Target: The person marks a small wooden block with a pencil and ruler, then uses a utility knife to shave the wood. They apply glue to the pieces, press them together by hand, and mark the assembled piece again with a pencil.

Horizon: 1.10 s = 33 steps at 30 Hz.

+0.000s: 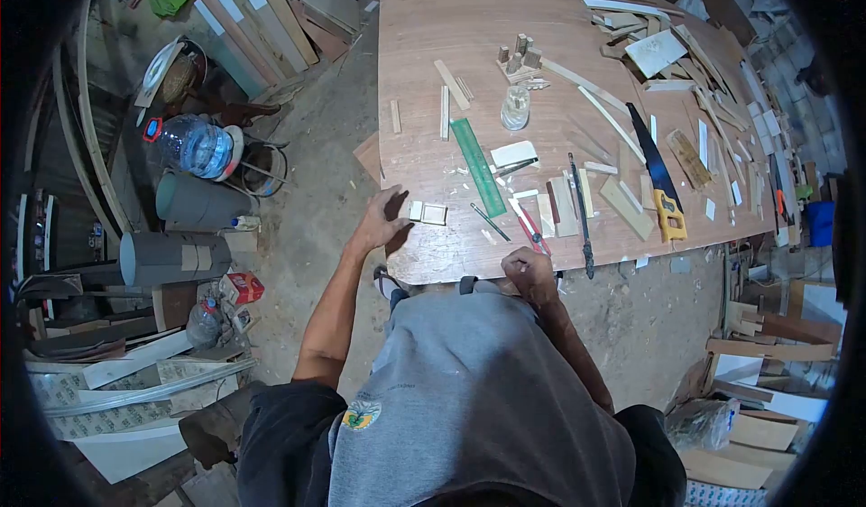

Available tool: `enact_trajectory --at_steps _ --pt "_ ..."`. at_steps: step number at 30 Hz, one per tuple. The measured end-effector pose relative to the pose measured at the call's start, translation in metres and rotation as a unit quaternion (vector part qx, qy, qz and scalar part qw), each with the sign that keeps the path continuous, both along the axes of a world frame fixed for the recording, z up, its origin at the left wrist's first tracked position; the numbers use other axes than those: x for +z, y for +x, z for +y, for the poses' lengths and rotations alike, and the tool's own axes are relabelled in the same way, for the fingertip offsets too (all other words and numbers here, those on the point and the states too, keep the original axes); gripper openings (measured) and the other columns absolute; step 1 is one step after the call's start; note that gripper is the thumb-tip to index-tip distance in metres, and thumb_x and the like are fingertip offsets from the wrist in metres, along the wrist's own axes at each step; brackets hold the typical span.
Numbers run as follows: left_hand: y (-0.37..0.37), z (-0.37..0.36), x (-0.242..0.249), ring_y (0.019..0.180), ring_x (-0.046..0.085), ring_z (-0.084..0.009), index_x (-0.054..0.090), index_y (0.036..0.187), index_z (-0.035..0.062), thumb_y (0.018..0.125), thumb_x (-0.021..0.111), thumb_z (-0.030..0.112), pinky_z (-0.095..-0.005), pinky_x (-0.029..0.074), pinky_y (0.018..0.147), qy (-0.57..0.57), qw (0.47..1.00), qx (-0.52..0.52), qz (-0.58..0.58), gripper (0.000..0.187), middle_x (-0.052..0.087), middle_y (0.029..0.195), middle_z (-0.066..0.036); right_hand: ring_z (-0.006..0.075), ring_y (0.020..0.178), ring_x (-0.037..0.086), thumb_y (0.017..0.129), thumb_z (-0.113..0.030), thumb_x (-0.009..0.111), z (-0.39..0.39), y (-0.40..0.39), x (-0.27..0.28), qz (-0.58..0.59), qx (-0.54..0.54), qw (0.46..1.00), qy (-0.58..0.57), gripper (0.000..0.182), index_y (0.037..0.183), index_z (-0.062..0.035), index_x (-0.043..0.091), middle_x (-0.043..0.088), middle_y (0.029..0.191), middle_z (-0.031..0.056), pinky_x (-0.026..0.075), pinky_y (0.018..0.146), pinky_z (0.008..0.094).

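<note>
A small wooden block assembly [428,213], like a tiny frame with a pale block at one end, lies near the table's left front edge. Beside its left end is my left hand [383,221], open, with thumb and fingers apart. My right hand [530,274] is curled closed at the front edge of the table, and no object shows in it. Just beyond its knuckles lies a red-handled tool [530,227]. Between the hands are a dark, thin pencil-like stick [490,222] and a green ruler [478,166].
On the table [505,20] stand a clear jar [515,108] and a wooden block with upright pegs [520,60]. A handsaw [666,182] with a yellow handle, a long dark rod [581,218] and wood strips lie to the right. Offcuts [657,53] pile up behind.
</note>
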<state>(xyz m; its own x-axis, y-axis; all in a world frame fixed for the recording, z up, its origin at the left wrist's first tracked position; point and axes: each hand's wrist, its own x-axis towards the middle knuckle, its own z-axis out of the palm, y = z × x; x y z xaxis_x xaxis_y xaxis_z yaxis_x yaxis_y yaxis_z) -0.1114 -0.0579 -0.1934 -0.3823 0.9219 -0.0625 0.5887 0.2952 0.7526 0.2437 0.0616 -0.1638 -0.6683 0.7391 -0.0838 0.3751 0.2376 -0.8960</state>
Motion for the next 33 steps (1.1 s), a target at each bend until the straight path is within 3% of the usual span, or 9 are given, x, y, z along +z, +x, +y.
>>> enact_trajectory --at_steps 1,2,6,11,13,17,20,27,33 --pt "-0.002 -0.004 -0.003 0.120 0.058 -0.0288 0.059 0.129 -0.0025 0.079 0.076 0.013 -0.0377 0.045 0.103 -0.029 0.998 0.048 -0.026 0.055 0.062 0.129 -0.020 0.0268 0.069 0.064 0.084 -0.016 0.064 0.000 -0.001 0.000 -0.014 -0.007 1.000 0.001 0.017 0.079 0.0000 0.066 0.066 0.077 0.0137 0.051 0.067 0.0366" --pt "0.000 -0.007 -0.008 0.098 0.067 -0.0223 0.066 0.116 -0.0043 0.086 0.069 0.014 -0.0333 0.051 0.088 0.024 0.986 0.106 -0.129 0.035 0.071 0.105 -0.017 0.0268 0.069 0.064 0.084 -0.016 0.064 -0.001 -0.001 0.000 -0.013 -0.006 1.000 0.002 0.017 0.079 0.0000 0.066 0.066 0.077 0.0137 0.051 0.067 0.0366" --pt "-0.007 -0.023 -0.012 0.069 0.066 -0.0213 0.070 0.091 -0.0051 0.094 0.059 0.013 -0.0369 0.050 0.066 0.019 0.989 0.125 -0.078 0.022 0.070 0.075 -0.014 0.0308 0.064 0.062 0.085 -0.017 0.064 -0.003 -0.004 -0.010 -0.086 -0.068 0.994 0.006 0.020 0.075 0.0006 0.063 0.063 0.072 0.0177 0.049 0.062 0.0396" --pt "-0.002 -0.022 -0.013 0.070 0.066 -0.0312 0.071 0.093 -0.0013 0.092 0.064 0.022 -0.0409 0.050 0.067 -0.041 0.993 0.114 0.010 0.024 0.070 0.078 -0.016 0.0338 0.060 0.059 0.088 -0.017 0.063 0.000 -0.006 -0.011 -0.127 -0.072 0.989 0.026 0.024 0.073 0.0024 0.060 0.059 0.066 0.0198 0.047 0.059 0.0414" --pt "0.007 -0.013 -0.003 0.074 0.066 -0.0338 0.071 0.093 0.0000 0.090 0.068 0.026 -0.0420 0.050 0.069 -0.059 0.991 0.114 0.043 0.026 0.069 0.080 -0.017 0.0340 0.068 0.061 0.088 -0.016 0.064 0.002 -0.007 -0.011 -0.095 -0.058 0.993 -0.023 0.018 0.085 0.0017 0.064 0.062 0.077 0.0202 0.047 0.064 0.0401" --pt "0.016 0.003 0.012 0.107 0.060 -0.0330 0.064 0.114 0.0014 0.072 0.084 0.021 -0.0419 0.048 0.090 -0.010 0.996 0.018 0.091 0.050 0.065 0.108 -0.018 0.0349 0.082 0.062 0.088 -0.013 0.064 0.000 -0.010 -0.008 0.003 -0.058 0.996 -0.064 0.018 0.101 0.0010 0.063 0.063 0.092 0.0195 0.049 0.071 0.0397" --pt "0.020 0.011 0.014 0.125 0.046 -0.0389 0.057 0.125 0.0054 0.064 0.086 0.013 -0.0458 0.043 0.106 -0.011 0.990 -0.084 0.110 0.068 0.060 0.124 -0.015 0.0354 0.094 0.063 0.087 -0.008 0.063 0.004 -0.020 -0.004 -0.087 0.038 0.991 0.092 0.026 0.112 -0.0004 0.060 0.061 0.102 0.0185 0.050 0.077 0.0427" --pt "0.012 0.025 0.002 0.113 0.056 -0.0364 0.064 0.116 0.0041 0.067 0.083 0.007 -0.0425 0.046 0.101 -0.037 0.993 -0.101 0.046 0.053 0.066 0.111 -0.015 0.0363 0.086 0.068 0.093 -0.008 0.052 0.020 -0.081 -0.047 -0.228 0.116 0.927 0.276 0.018 0.106 0.0022 0.058 0.061 0.103 0.0201 0.057 0.072 0.0475" --pt "0.007 0.016 0.013 0.098 0.067 -0.0227 0.064 0.116 0.0001 0.075 0.078 0.000 -0.0346 0.053 0.090 -0.051 0.976 -0.070 -0.202 0.043 0.070 0.104 -0.010 0.0340 0.080 0.071 0.089 -0.003 0.054 0.029 -0.097 -0.060 -0.304 0.120 0.901 0.286 0.018 0.105 0.0034 0.059 0.062 0.100 0.0207 0.060 0.066 0.0433"
